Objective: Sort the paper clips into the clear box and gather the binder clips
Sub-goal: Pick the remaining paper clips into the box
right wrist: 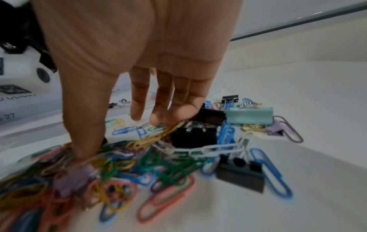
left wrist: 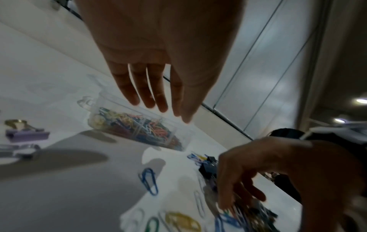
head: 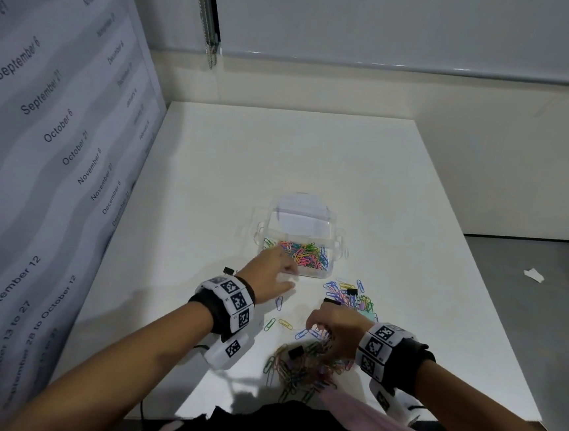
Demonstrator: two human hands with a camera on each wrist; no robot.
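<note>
The clear box (head: 330, 253) stands mid-table, partly filled with coloured paper clips (left wrist: 137, 127). My left hand (head: 288, 277) hovers at its front-left corner with straight fingers (left wrist: 157, 97) and holds nothing. My right hand (head: 318, 328) reaches down into the near pile of paper clips (head: 296, 374); thumb and fingertips (right wrist: 139, 113) are spread apart and touch the clips. Black binder clips (right wrist: 193, 138) and a teal binder clip (right wrist: 249, 115) lie just beyond the fingers. A second pile (head: 355, 299) sits right of the box.
A few loose paper clips (head: 279, 302) lie between my hands. A purple binder clip (left wrist: 26, 135) and a small black binder clip (head: 228, 271) sit left of my left wrist. A printed date banner (head: 43, 125) walls the left side. The table edge (head: 476, 283) runs along the right.
</note>
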